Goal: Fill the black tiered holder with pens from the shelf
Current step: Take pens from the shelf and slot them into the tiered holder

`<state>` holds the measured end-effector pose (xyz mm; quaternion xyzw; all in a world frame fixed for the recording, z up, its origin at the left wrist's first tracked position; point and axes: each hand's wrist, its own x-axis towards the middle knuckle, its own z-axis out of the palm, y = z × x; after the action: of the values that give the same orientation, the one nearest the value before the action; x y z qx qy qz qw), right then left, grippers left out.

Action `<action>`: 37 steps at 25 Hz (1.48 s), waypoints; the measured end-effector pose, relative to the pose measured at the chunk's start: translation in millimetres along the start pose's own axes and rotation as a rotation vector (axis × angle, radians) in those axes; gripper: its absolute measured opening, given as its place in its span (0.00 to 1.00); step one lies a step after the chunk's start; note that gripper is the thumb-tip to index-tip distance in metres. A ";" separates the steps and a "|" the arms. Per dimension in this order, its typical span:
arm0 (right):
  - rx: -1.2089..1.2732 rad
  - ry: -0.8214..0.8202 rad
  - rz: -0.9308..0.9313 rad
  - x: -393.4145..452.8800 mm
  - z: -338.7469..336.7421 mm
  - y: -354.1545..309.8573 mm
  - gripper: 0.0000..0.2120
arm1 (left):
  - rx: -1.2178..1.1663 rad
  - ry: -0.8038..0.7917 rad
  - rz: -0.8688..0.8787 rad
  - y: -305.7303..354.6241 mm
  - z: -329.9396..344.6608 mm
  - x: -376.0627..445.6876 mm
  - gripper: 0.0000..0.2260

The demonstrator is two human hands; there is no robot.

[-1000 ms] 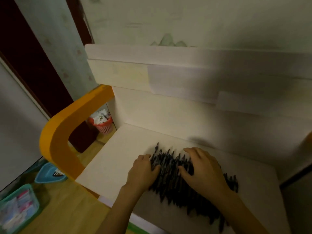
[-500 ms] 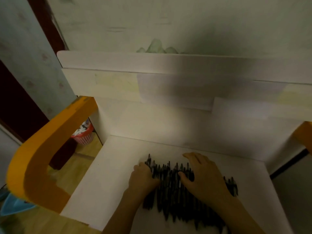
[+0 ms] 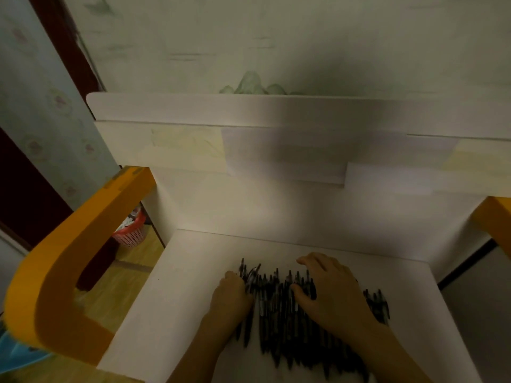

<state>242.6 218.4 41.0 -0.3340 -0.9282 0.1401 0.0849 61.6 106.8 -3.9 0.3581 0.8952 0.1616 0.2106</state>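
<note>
A heap of black pens (image 3: 279, 313) lies on the white shelf board (image 3: 179, 294), their tips pointing towards the back wall. My left hand (image 3: 231, 297) is curled at the heap's left edge, its fingers closed round a few pens. My right hand (image 3: 331, 294) lies palm down over the right half of the heap, with fingers bent over the pens and the thumb tucked among them. More pens stick out to the right of that hand. No black tiered holder is in view.
The shelf unit has a white back panel (image 3: 276, 205) and an upper ledge (image 3: 249, 109). An orange curved frame (image 3: 63, 261) flanks it on the left, another orange piece (image 3: 495, 222) on the right. A red basket (image 3: 130, 230) stands on the wooden floor at the left.
The camera has swung right and closer to the shelf. Both hands stay on the pen heap, the left one curling tighter at its left edge.
</note>
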 end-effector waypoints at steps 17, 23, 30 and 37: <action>-0.073 0.102 0.019 -9.5 -24.6 -13.5 0.27 | 0.025 -0.040 0.137 -6.0 -14.4 -0.7 0.11; -0.116 0.196 0.046 -16.9 -49.6 -26.7 0.27 | -0.095 0.061 0.255 2.3 -42.7 -3.8 0.08; -0.163 0.367 0.123 -36.4 -103.7 -41.4 0.26 | -0.373 0.073 0.498 38.5 -77.6 -12.0 0.07; -0.193 0.623 0.280 -108.3 -171.4 -26.2 0.25 | -0.510 0.014 0.710 127.9 -91.3 -46.2 0.05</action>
<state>352.6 164.2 204.5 -0.4913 -0.8119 -0.0467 0.3118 120.2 149.8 142.9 0.5789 0.6495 0.4423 0.2177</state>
